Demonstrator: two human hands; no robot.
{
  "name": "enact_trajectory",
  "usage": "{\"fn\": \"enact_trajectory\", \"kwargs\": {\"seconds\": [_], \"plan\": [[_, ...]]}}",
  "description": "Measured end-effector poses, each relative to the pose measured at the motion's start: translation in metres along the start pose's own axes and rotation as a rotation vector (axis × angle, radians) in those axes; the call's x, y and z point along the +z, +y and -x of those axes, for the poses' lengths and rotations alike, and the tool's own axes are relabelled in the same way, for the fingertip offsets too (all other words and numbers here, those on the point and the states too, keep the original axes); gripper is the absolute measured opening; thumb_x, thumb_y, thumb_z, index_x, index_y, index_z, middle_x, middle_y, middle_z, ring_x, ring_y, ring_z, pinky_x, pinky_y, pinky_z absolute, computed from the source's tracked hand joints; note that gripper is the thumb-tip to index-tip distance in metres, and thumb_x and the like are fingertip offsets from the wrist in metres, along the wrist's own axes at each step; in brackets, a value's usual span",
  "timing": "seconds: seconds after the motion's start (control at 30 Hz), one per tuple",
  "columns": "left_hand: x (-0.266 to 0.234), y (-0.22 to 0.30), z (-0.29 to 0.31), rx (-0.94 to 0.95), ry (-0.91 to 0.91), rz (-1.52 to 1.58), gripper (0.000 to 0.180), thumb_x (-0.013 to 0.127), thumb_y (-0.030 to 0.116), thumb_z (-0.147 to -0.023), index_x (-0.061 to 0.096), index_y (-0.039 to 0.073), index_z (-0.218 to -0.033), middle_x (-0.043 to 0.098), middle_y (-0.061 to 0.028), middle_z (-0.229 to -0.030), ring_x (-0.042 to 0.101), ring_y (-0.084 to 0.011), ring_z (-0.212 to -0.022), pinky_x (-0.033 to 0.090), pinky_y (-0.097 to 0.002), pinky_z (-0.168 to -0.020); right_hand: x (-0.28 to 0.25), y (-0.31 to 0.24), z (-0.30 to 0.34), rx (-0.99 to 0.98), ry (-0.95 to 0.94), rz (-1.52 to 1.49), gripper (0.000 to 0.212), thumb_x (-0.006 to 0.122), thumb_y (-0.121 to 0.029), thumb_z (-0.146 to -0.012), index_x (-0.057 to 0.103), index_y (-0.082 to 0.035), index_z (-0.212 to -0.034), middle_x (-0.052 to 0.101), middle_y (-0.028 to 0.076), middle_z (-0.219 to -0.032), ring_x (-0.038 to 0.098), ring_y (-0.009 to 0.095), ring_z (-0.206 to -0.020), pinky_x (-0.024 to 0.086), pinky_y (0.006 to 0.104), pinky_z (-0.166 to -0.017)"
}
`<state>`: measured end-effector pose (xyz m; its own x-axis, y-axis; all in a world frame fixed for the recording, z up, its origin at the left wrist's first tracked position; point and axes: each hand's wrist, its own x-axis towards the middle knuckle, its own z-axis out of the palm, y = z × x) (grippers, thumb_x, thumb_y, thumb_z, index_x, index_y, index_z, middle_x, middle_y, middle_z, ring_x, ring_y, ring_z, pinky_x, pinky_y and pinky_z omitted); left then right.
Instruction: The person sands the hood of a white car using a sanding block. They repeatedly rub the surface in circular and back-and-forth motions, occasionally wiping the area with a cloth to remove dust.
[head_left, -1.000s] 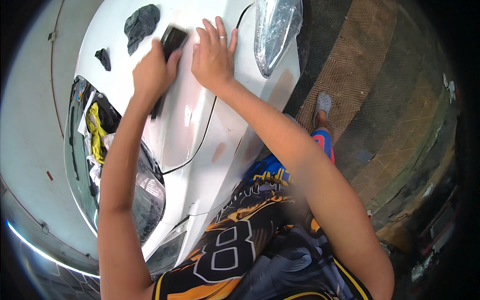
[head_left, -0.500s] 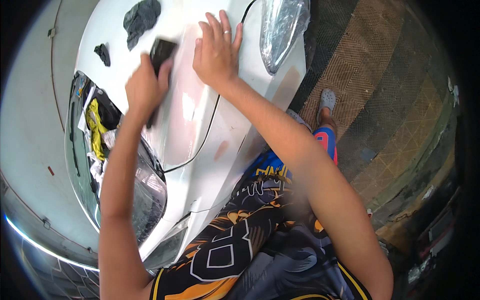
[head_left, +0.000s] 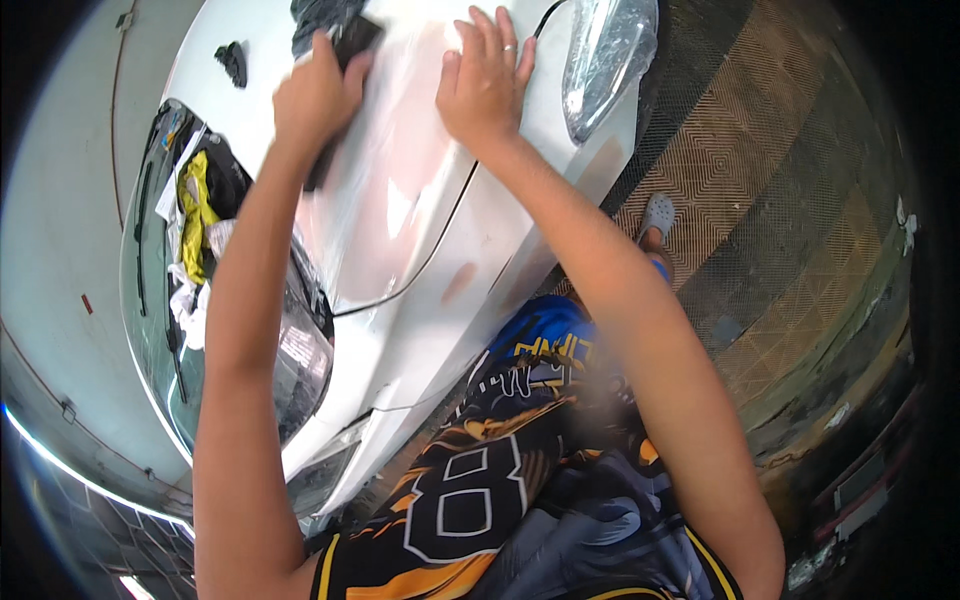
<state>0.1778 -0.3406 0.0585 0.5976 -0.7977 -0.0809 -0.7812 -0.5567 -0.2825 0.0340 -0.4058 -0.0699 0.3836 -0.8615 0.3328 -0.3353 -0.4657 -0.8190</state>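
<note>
My left hand (head_left: 315, 100) grips a long black block (head_left: 358, 38), like a sanding block, and presses it on the white car hood (head_left: 265, 75). The block lies along the edge of a dull pinkish patch (head_left: 385, 190) where the paint looks worn through. My right hand (head_left: 487, 90) rests flat with fingers spread on the patch's other side, near the hood seam. It holds nothing, and a ring shows on one finger. A crumpled dark sheet (head_left: 315, 14) lies just beyond the block, partly cut off by the frame. The block's underside is hidden.
Clear plastic film covers the headlight (head_left: 612, 65) on the right. A small black scrap (head_left: 232, 63) lies on the hood. Behind the windshield are a yellow cloth (head_left: 195, 210) and papers. Ribbed floor tiles (head_left: 720, 170) lie at right, where a person's foot in a grey clog (head_left: 658, 215) stands.
The view has shifted, so the hood sits higher and farther right. My left hand and the block have moved up in the picture, near the dark sheet. My right hand stays flat.
</note>
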Motion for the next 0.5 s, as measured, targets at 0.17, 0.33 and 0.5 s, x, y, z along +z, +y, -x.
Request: {"fn": "enact_trajectory", "kwargs": {"seconds": [0.17, 0.33, 0.5], "plan": [[-0.007, 0.014, 0.051, -0.008, -0.094, 0.004, 0.053, 0.057, 0.050, -0.100, 0.052, 0.001, -0.117, 0.073, -0.0270, -0.095, 0.071, -0.0466, -0.086, 0.055, -0.0555, -0.077, 0.002, 0.012, -0.004, 0.017, 0.032, 0.018, 0.050, 0.055, -0.015, -0.094, 0.049, 0.006, -0.139, 0.047, 0.022, -0.151, 0.032, 0.039, -0.150, 0.018, 0.0620, -0.123], [-0.005, -0.004, 0.082, -0.012, -0.101, 0.046, 0.053, 0.060, 0.049, -0.099, 0.053, -0.001, -0.115, 0.072, -0.0299, -0.095, 0.072, -0.0472, -0.086, 0.056, -0.0548, -0.077, -0.003, 0.005, -0.001, -0.002, 0.033, 0.057, 0.050, 0.055, -0.016, -0.095, 0.050, 0.007, -0.138, 0.047, 0.022, -0.151, 0.032, 0.039, -0.150, 0.018, 0.0615, -0.123], [0.007, -0.009, 0.020, 0.050, 0.050, -0.018, 0.053, 0.058, 0.051, -0.099, 0.053, 0.000, -0.110, 0.072, -0.0283, -0.091, 0.071, -0.0475, -0.083, 0.056, -0.0548, -0.075, 0.007, 0.010, 0.010, 0.010, 0.007, 0.075, 0.051, 0.056, -0.015, -0.094, 0.048, 0.006, -0.140, 0.046, 0.022, -0.152, 0.031, 0.039, -0.151, 0.018, 0.0618, -0.123]]}}
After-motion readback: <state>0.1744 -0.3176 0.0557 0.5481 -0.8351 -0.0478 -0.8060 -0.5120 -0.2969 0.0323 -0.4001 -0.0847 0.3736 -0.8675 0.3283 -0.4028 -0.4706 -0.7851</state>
